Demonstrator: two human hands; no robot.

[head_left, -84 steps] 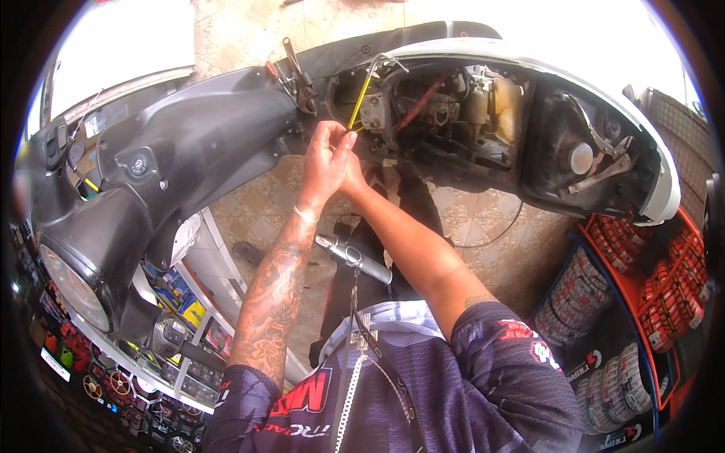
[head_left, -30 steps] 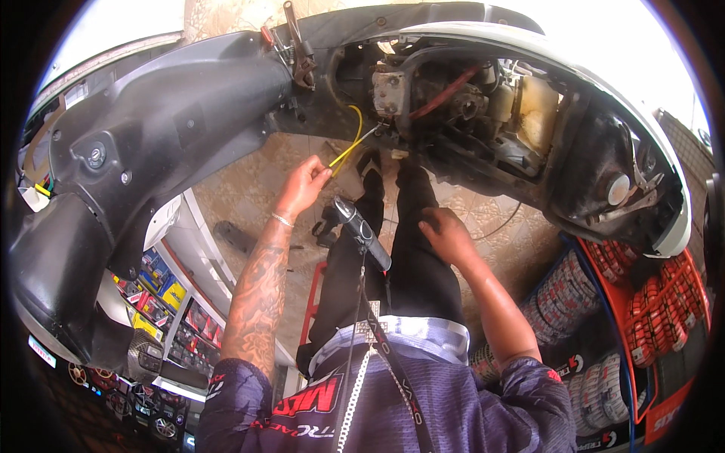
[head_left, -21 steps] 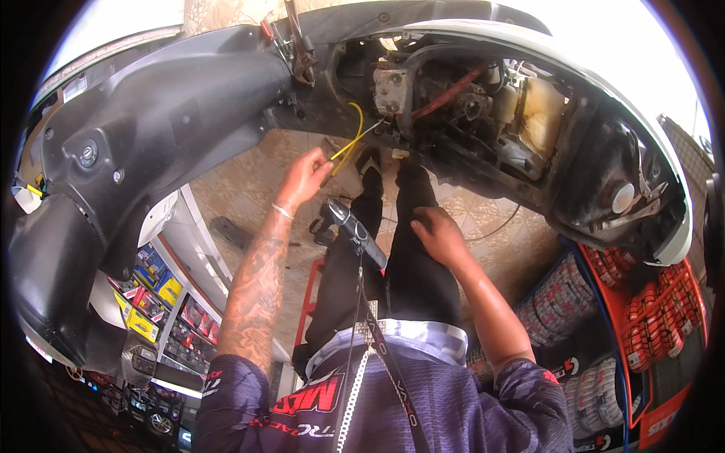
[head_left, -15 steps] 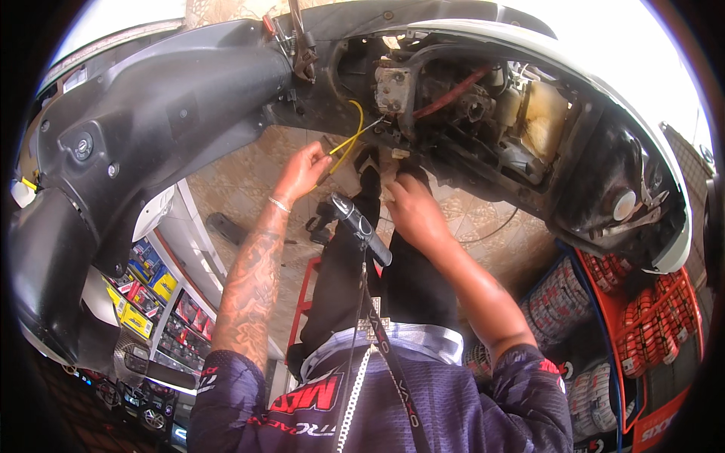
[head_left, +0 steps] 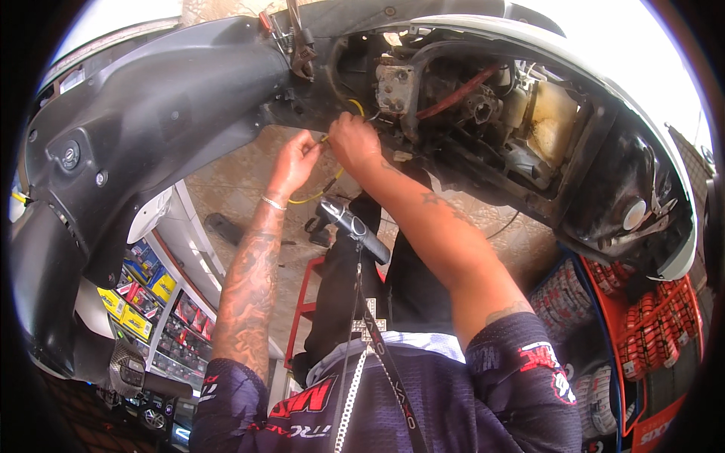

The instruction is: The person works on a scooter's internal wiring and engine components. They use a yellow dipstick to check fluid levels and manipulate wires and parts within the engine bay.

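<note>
A thin yellow cable loops below my hands and rises again beside the opened scooter frame. My left hand is closed in a pinch on the cable, just left of my other hand. Close against it, my right hand has its fingers bent round the same cable. A short bit of yellow shows between the two. The right hand's fingertips are partly hidden behind its back. Past the right hand, a metal block sits in the exposed bay.
Pliers and an adjustable wrench rest on the black plastic body. A red hose and a stained tank lie within the bay. A black handled object hangs from my lanyard. Tyres fill a rack at right.
My right hand has moved up and left from over my knee to the cable beside my left hand. The left hand has shifted slightly left, and the cable's loop now hangs lower.
</note>
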